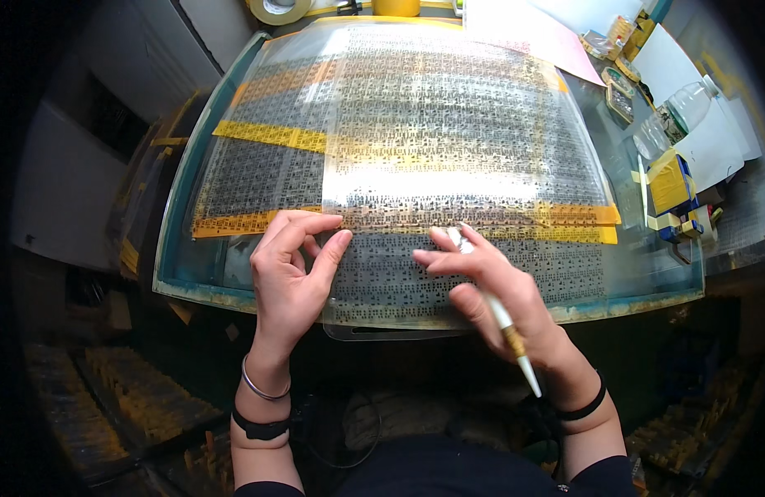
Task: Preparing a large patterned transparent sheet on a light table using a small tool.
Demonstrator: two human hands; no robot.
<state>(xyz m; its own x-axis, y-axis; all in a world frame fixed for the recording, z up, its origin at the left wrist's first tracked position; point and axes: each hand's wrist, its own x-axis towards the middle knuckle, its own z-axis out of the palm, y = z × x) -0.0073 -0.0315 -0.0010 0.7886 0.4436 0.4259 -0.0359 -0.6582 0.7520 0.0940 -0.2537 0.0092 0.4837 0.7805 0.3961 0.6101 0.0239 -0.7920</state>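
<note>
My left hand (290, 269) is at the left edge of a clear film sheet (473, 282) printed with dense rows of small black marks. Its thumb and index tips come close together over an orange tape strip (233, 224); whatever lies between them is too small to make out. Held in my right hand (502, 286) is a slim white pen-like tool (505, 323) with a gold band, its tapered end pointing back toward me. The right fingers hover over the film and are slightly blurred. Beneath this sheet lies another printed film (267, 178), crossed by a yellow tape strip (271, 135).
The films lie on a glass-topped table with a teal frame (177, 203). On the right are a clear plastic bottle (685, 108), a blue-and-yellow block (671, 186) and white paper (718, 149). A tape roll (279, 8) and pink paper (556, 50) sit at the back.
</note>
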